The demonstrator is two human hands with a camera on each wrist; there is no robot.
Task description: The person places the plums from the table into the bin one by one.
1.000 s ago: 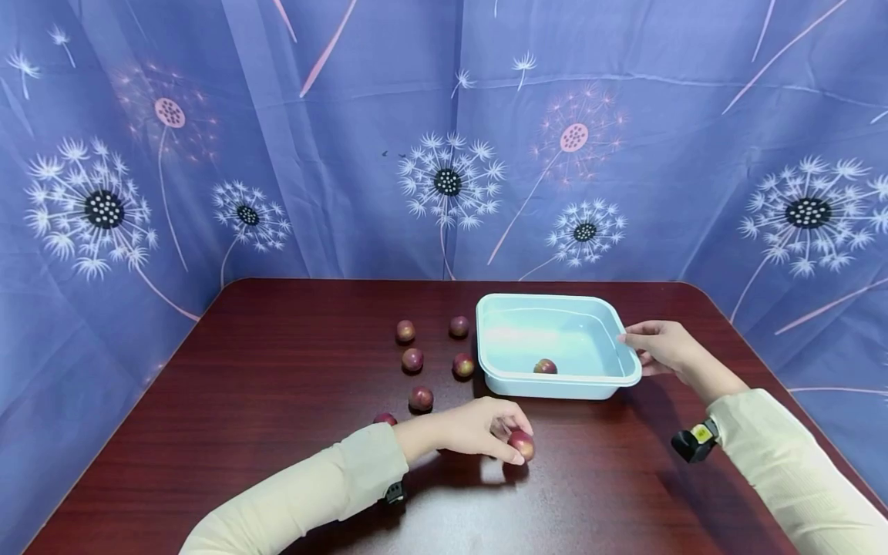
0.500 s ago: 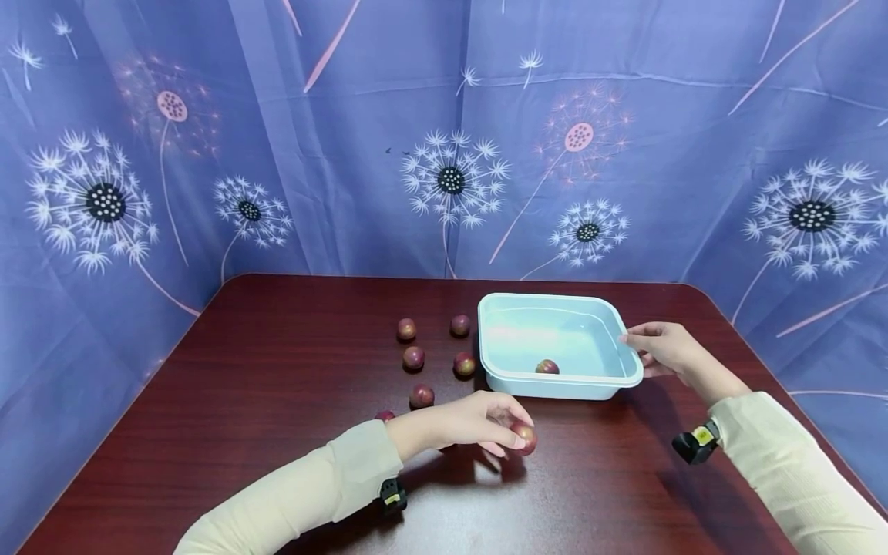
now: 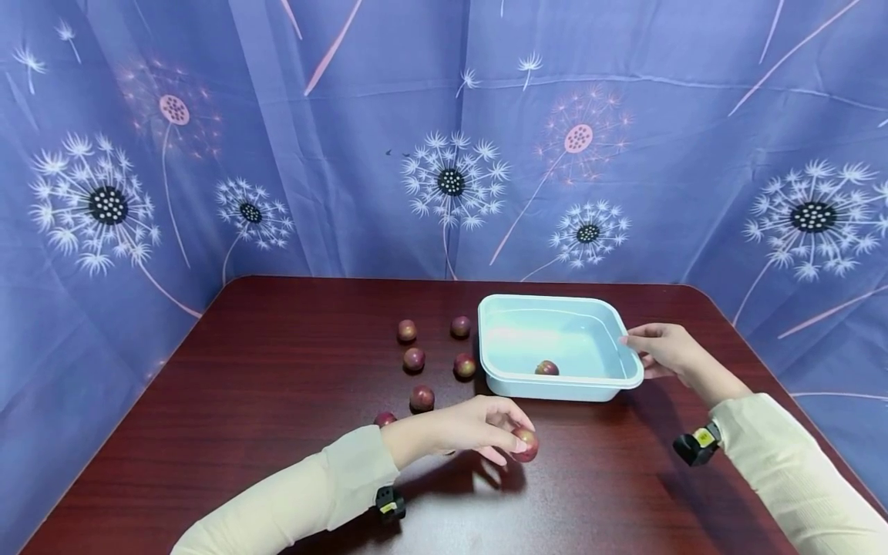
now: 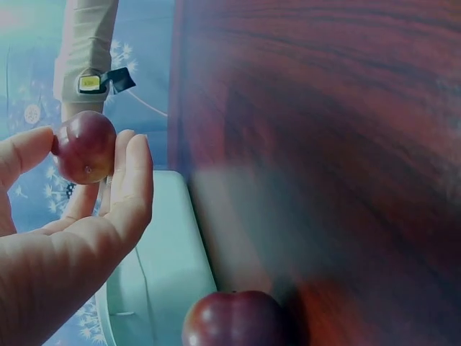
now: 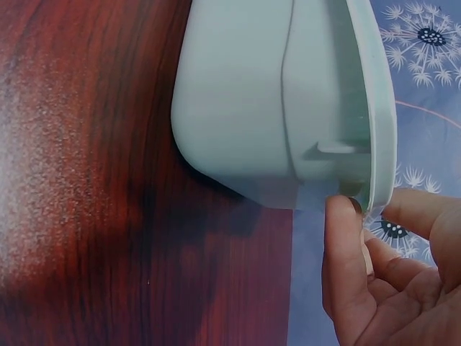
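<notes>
My left hand (image 3: 479,428) pinches a round purple-red passion fruit (image 3: 525,445) between thumb and fingertips, over the table in front of the basin. In the left wrist view this passion fruit (image 4: 85,148) shows glossy skin with a yellowish patch. My right hand (image 3: 669,351) grips the right-hand rim of a pale blue plastic basin (image 3: 555,389). Seen from the right wrist, the thumb and fingers (image 5: 344,252) take the basin's rim (image 5: 385,137) from both sides. One passion fruit (image 3: 547,368) lies inside the basin.
Several more passion fruits (image 3: 414,359) lie on the dark red wooden table (image 3: 291,354), left of the basin. One passion fruit (image 3: 385,418) is partly hidden behind the left forearm. A blue dandelion-print curtain (image 3: 333,154) hangs around the table's back and sides.
My left hand keeps its pinch on the passion fruit and has shifted only slightly, with its lower fingers spreading a little. The right hand stays on the rim.
</notes>
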